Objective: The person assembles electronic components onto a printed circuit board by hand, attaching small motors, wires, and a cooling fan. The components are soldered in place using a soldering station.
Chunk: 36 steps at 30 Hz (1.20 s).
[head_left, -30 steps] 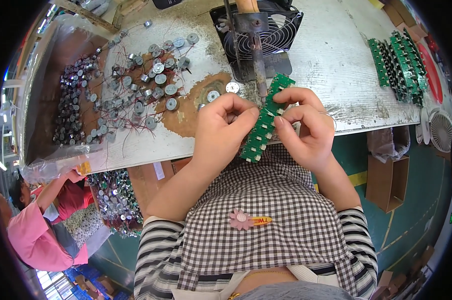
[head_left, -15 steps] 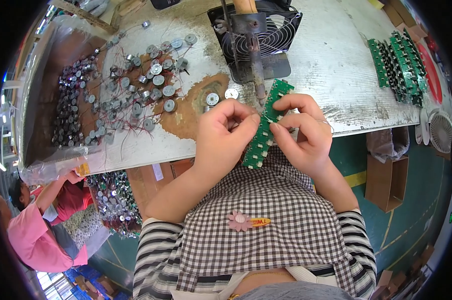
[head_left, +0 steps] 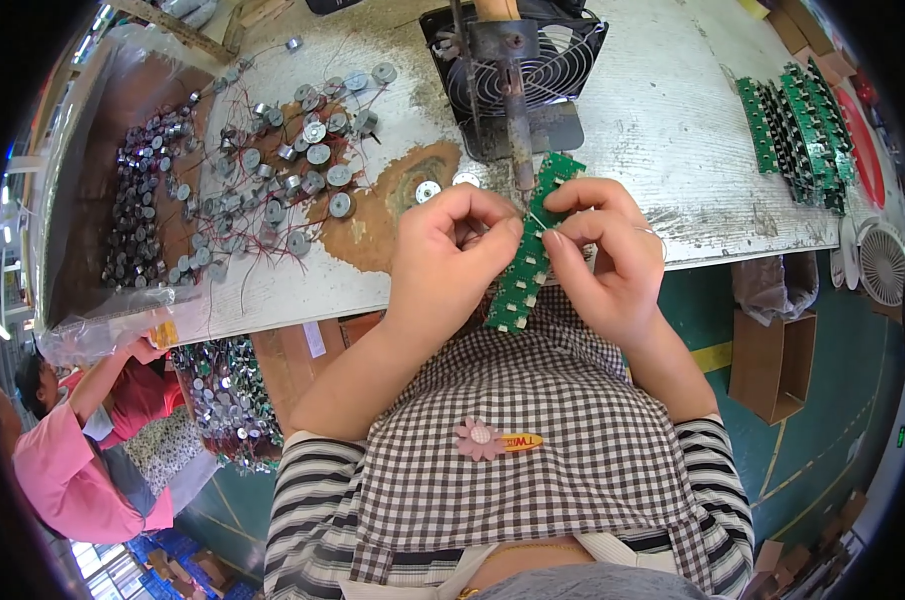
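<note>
A long green circuit board strip [head_left: 525,272] with small white connectors slants between my hands, above the table's near edge. My right hand [head_left: 605,250] is closed at its right side, one finger over the upper part, thumb and fingertip pinched at a thin pale wire [head_left: 540,221]. On the left, my left hand [head_left: 458,245] is closed, thumb and forefinger pinched against the board's edge; what they pinch is hidden. The tip of an upright soldering iron [head_left: 519,130] is just beyond the board's upper end. Small round motors [head_left: 428,191] lie beyond my left hand.
Several wired motors [head_left: 314,155] spread leftwards to a plastic-lined box [head_left: 73,190]. A black fan [head_left: 558,55] stands behind the iron. Stacked green boards [head_left: 808,140] are at far right, a small white fan [head_left: 883,262] beside them. Another person [head_left: 78,465] works at lower left.
Both hands and the board have shifted slightly upward, toward the iron. My right fingertips have moved up along the board, and the thin wire shows more plainly between the hands.
</note>
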Tool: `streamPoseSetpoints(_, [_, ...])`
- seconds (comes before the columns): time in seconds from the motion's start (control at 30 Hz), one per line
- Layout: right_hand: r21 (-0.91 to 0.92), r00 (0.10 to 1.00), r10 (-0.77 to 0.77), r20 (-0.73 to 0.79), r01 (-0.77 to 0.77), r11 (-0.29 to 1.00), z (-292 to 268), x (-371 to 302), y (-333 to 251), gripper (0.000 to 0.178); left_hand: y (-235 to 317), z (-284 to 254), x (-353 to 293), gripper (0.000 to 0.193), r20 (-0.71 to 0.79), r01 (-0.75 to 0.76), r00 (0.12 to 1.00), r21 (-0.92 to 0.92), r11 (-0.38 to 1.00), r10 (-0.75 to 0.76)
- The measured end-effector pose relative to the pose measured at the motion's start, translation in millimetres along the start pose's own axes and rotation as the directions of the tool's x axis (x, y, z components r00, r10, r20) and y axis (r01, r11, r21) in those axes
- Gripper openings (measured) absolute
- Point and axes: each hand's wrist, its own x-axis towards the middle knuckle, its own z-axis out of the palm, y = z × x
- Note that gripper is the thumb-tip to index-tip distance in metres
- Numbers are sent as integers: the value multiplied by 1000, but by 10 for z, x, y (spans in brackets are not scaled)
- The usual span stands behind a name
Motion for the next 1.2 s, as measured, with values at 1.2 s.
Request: streamPoseSetpoints(1.2, [-205, 983, -152, -98, 130, 970, 13, -7, 51, 14, -10, -59, 68, 10, 147, 106, 983, 11, 994, -106])
